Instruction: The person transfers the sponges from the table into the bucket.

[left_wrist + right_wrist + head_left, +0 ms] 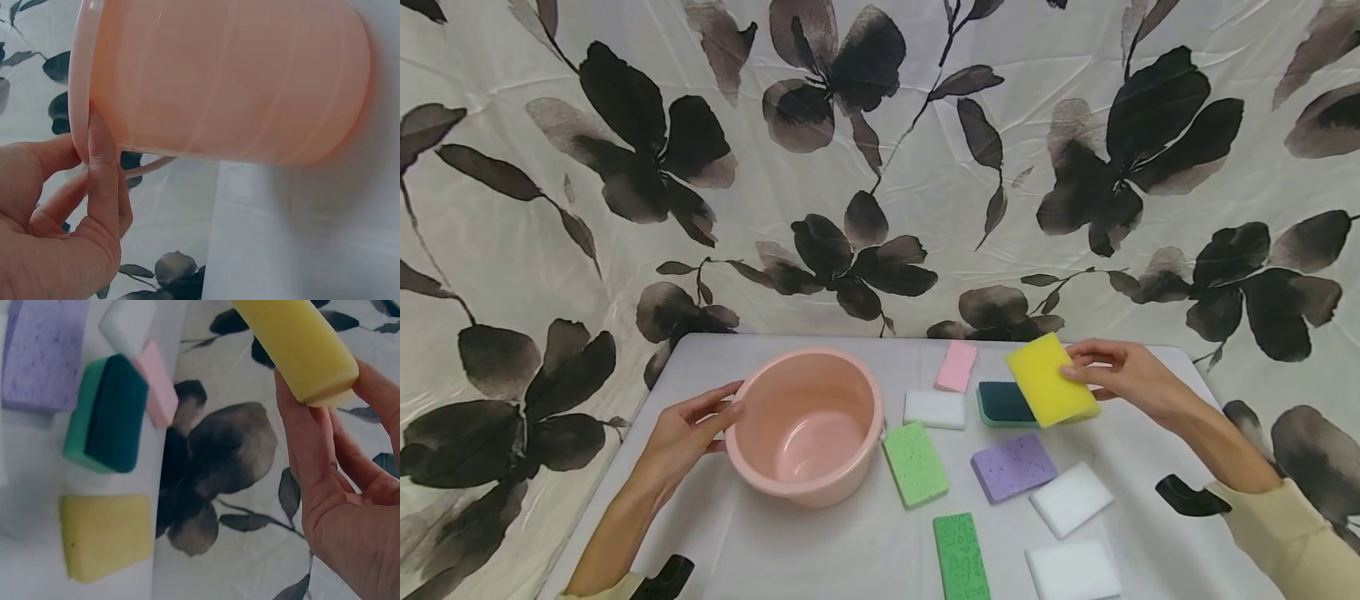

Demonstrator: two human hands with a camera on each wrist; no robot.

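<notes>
A pink plastic basin stands on the left half of the white table. My left hand grips its near-left rim, the thumb pressed against the rim's edge. My right hand pinches a yellow sponge by one end and holds it tilted above the table's far right, over a teal sponge. In the right wrist view the held yellow sponge hangs above a second yellow sponge that lies on the table.
Several sponges lie right of the basin: pink, white, light green, purple, green and two more white ones. A flower-print cloth hangs behind the table and at both sides.
</notes>
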